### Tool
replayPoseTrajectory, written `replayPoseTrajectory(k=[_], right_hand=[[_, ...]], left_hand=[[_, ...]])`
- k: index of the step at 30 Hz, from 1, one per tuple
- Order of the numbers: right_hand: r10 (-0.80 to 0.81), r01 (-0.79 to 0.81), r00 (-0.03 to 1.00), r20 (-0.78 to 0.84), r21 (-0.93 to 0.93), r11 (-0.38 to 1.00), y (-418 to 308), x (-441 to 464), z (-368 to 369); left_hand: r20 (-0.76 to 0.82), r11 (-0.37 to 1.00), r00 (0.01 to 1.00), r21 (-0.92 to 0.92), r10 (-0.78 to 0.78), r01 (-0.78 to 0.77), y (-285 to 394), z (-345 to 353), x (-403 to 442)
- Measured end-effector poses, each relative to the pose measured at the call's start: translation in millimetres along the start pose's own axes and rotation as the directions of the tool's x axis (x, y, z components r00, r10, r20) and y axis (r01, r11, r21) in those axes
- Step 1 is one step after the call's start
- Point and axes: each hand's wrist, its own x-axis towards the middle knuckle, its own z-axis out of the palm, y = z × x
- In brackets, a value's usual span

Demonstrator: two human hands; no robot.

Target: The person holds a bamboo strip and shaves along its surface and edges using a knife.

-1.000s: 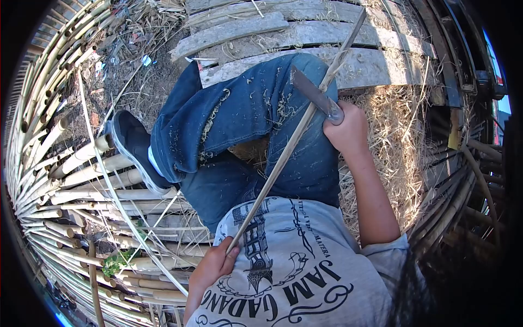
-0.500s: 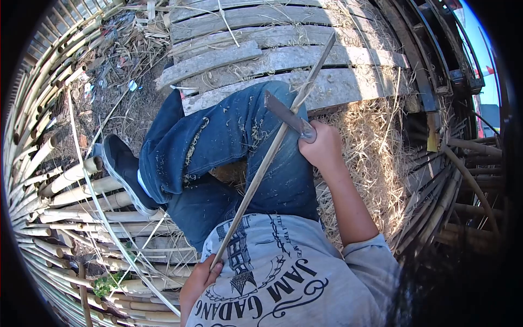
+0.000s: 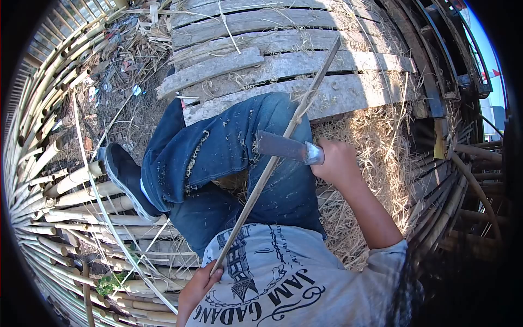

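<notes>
A long bamboo strip [image 3: 249,207] runs diagonally from my shirt across my raised knee, its far end over the wooden slats. My left hand [image 3: 199,286] grips the near end of the strip against my shirt. My right hand [image 3: 336,161] is closed around the handle of a knife [image 3: 283,147], just right of the knee. The knife's broad blade points left and lies across the strip; whether it touches cannot be told. Thin shavings cling to my jeans [image 3: 222,140].
A slatted wooden platform [image 3: 283,41] lies ahead. Pale shavings [image 3: 370,163] are heaped at the right. Bamboo poles [image 3: 90,218] are stacked along the left, with a long thin strip [image 3: 111,223] over them. Dark wooden frames stand at the far right.
My right hand has moved back along the strip toward my body, and the knife blade has turned more level. My left hand still holds the near end. The view has shifted.
</notes>
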Motion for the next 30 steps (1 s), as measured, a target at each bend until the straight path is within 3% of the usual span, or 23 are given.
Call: replayPoseTrajectory(k=[1, 2, 4, 5, 6, 7, 10, 11, 12, 13, 17, 19, 20, 25, 27, 30], right_hand=[[-0.012, 0.018, 0.999, 0.051, -0.105, 0.994, 5.7, 4.0, -5.4], [0.119, -0.126, 0.987, -0.104, -0.068, 0.99, 17.3, 17.2, 0.4], [0.075, -0.081, 0.992, -0.097, -0.062, 0.995, 18.4, 17.2, -0.2], [0.018, -0.024, 0.995, -0.097, -0.058, 0.998, 14.0, 23.4, -3.2], [-0.228, 0.228, 0.974, 0.008, -0.094, 0.969, 4.2, 13.4, -3.1], [-0.338, 0.361, 0.92, 0.199, -0.095, 0.928, -7.8, 6.4, -7.2], [-0.229, 0.232, 0.966, 0.119, -0.007, 0.973, 6.4, 23.6, -1.3], [0.011, -0.012, 1.0, 0.012, 0.06, 0.998, 25.5, 36.0, 0.6], [0.256, -0.242, 0.964, -0.073, 0.154, 0.958, 36.1, 42.0, 4.5], [0.249, -0.236, 0.966, -0.067, 0.162, 0.958, 32.4, 40.1, 2.0], [-0.069, 0.033, 0.987, 0.148, 0.232, 0.972, 4.3, 5.0, 9.0], [-0.064, 0.037, 0.994, 0.09, 0.274, 0.961, -0.6, -4.1, 22.8], [-0.056, 0.028, 0.995, 0.088, 0.286, 0.958, 0.0, -5.0, 23.7], [0.044, -0.034, 0.999, -0.024, 0.323, 0.946, -3.8, -10.8, 31.8], [0.061, -0.043, 0.997, -0.04, 0.347, 0.937, -3.2, -10.9, 33.7], [0.08, -0.054, 0.995, -0.054, 0.385, 0.921, -1.8, -13.8, 38.2]], left_hand=[[0.002, 1.0, 1.0, 0.004, -0.01, 0.01, -8.5, 1.5, 2.7], [0.016, 0.999, 1.0, -0.035, -0.02, 0.02, -26.7, 7.4, 6.1], [0.012, 0.995, 0.999, -0.093, -0.035, 0.036, -48.0, 14.3, 6.6], [-0.006, 0.995, 0.999, -0.09, -0.037, 0.037, -43.9, 12.2, 9.1], [-0.024, 0.997, 1.0, -0.071, -0.014, 0.012, -38.4, 11.7, 6.4], [-0.032, 0.999, 0.999, -0.046, 0.009, -0.011, -32.5, 9.9, 3.2], [-0.036, 1.0, 0.999, -0.014, -0.014, 0.014, -25.3, 7.9, 3.5], [-0.055, 0.998, 0.998, -0.043, -0.039, 0.036, -27.9, 12.0, 3.1], [-0.092, 0.991, 0.996, -0.13, 0.014, -0.026, -30.4, 12.4, 3.4], [-0.128, 0.973, 0.99, -0.212, 0.066, -0.093, -32.6, 12.7, 3.3], [-0.048, 0.979, 0.995, -0.181, 0.087, -0.095, -68.6, 6.2, 16.3], [0.144, 0.888, 0.989, -0.46, 0.04, 0.031, -75.5, -1.0, 26.8], [0.118, 0.887, 0.986, -0.459, 0.122, -0.054, -69.6, -2.3, 34.0], [0.198, 0.923, 0.98, -0.382, 0.037, 0.042, -27.3, -20.3, 60.4], [0.27, 0.912, 0.96, -0.408, 0.07, 0.048, -14.9, -24.3, 74.6], [0.25, 0.905, 0.963, -0.426, 0.101, 0.016, 9.6, -18.4, 100.4]])
